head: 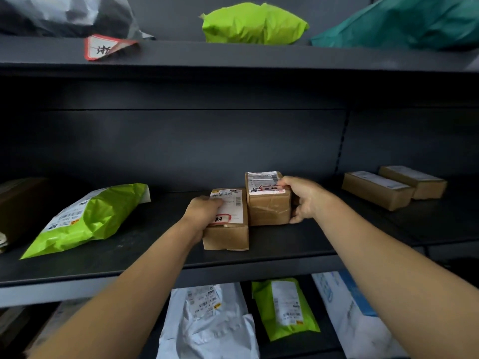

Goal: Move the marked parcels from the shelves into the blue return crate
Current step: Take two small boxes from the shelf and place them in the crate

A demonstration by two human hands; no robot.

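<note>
My left hand [204, 216] grips the low box [226, 235] from its left side, fingers curled over the top label. My right hand [307, 200] is clamped on the tall box [268, 211], wrapped round its right edge from top to near the base. Both boxes bear a red-framed mark and stand touching each other around the middle of the shelf [298, 244]. The low one is nearer the front edge and the tall one sits further in. Bare shelf runs from both boxes to that front edge. A green bag [85, 218] lies well apart toward the left end. Two long boxes [375, 190] sit side by side, well apart, toward the right end. The upper shelf [259, 55] hangs well above the box tops.
</note>
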